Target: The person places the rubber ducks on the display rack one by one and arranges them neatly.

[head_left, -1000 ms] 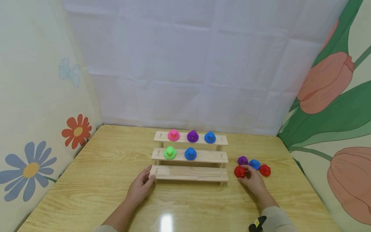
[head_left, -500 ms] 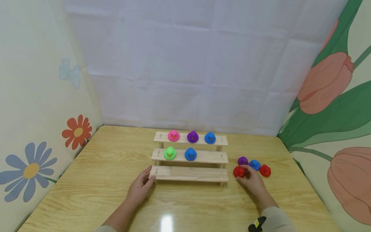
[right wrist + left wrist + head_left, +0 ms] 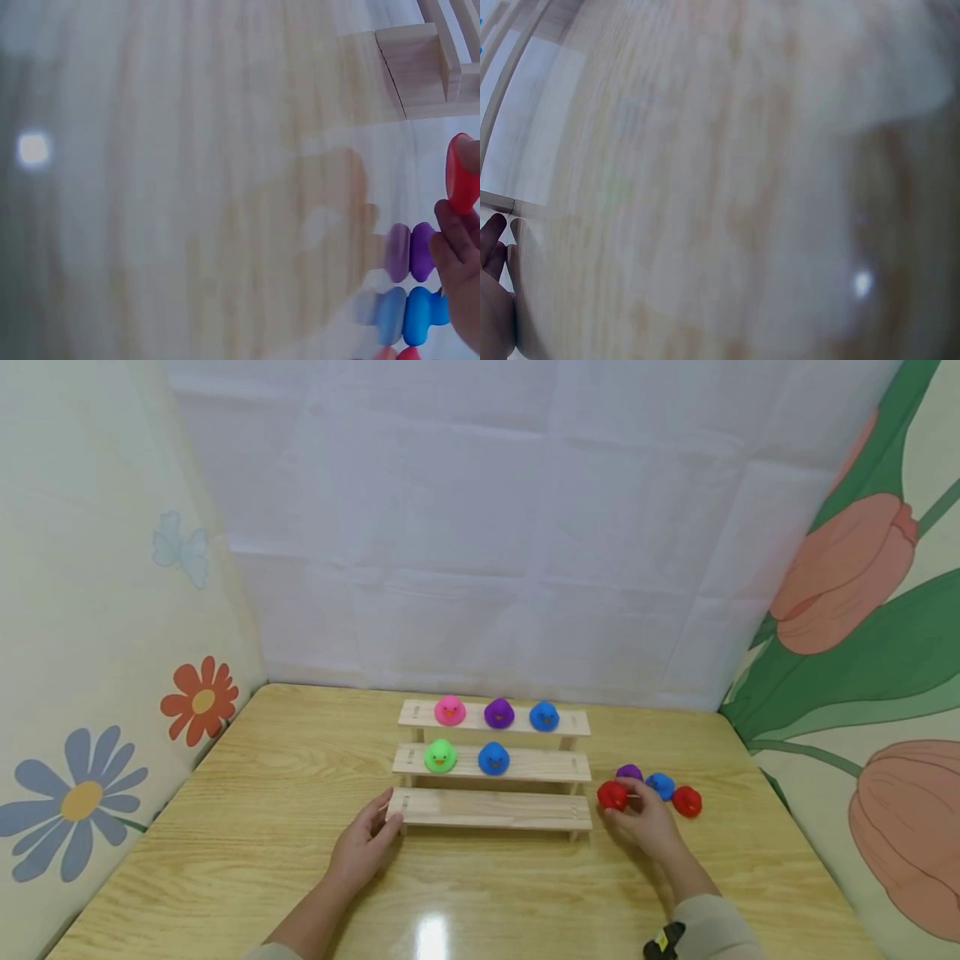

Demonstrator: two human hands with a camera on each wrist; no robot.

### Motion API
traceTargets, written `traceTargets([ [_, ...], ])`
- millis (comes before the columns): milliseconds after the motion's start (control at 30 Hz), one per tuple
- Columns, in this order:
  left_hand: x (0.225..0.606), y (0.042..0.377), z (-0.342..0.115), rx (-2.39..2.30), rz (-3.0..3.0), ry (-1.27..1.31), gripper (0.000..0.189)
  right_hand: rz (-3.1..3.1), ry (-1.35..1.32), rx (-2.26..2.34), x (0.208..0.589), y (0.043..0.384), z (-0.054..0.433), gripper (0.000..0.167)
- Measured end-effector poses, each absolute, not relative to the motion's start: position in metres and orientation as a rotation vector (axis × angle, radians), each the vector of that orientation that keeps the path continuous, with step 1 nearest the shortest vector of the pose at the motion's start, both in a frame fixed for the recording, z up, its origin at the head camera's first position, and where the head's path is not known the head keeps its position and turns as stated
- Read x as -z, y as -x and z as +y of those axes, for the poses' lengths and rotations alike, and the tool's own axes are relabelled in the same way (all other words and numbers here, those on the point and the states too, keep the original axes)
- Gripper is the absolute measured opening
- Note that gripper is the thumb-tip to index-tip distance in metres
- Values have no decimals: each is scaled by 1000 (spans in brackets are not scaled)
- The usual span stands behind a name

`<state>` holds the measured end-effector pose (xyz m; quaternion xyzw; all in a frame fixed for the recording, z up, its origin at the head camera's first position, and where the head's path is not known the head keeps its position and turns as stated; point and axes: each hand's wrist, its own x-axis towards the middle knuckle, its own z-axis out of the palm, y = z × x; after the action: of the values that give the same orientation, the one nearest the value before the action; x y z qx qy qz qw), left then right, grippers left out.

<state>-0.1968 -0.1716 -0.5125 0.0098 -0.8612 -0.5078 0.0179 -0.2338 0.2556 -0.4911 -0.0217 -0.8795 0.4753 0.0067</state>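
Note:
A red rubber duck (image 3: 611, 795) is pinched between the thumb and fingers of my right hand (image 3: 654, 828), just off the right end of a three-tier wooden shelf (image 3: 491, 810). In the right wrist view, the red duck (image 3: 458, 180) is tilted and raised off the table. My left hand (image 3: 362, 847) grips the left end of the lowest tier, thumb at its front corner. Pink (image 3: 450, 711), purple (image 3: 498, 714) and blue (image 3: 544, 717) ducks sit on the top tier. The middle tier bears a green duck (image 3: 440, 757) and a blue duck (image 3: 493, 758).
Behind my right hand, a purple duck (image 3: 628, 772), a blue duck (image 3: 661, 786) and another red duck (image 3: 687, 802) rest on the wood-grain table (image 3: 480, 893). A white cloth (image 3: 480, 527) hangs behind the table, with flower-printed panels on both sides.
My right hand has shifted slightly left with the red duck, lifting it and tipping it over. My left hand and the shelf stay where they were.

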Motion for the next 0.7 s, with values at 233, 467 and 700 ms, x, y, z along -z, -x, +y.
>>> traceTargets([
  [233, 513, 197, -172, 1585, -2681, -36, 59, -2715, 68, -1560, 484, 234, 253, 58],
  [467, 511, 197, -172, 1581, -2695, -58, 59, -2655, -27, -1584, 474, 234, 253, 56],
  [700, 510, 196, -172, 1595, -2699, -67, 59, -2679, 30, -1589, 465, 235, 252, 57],
])
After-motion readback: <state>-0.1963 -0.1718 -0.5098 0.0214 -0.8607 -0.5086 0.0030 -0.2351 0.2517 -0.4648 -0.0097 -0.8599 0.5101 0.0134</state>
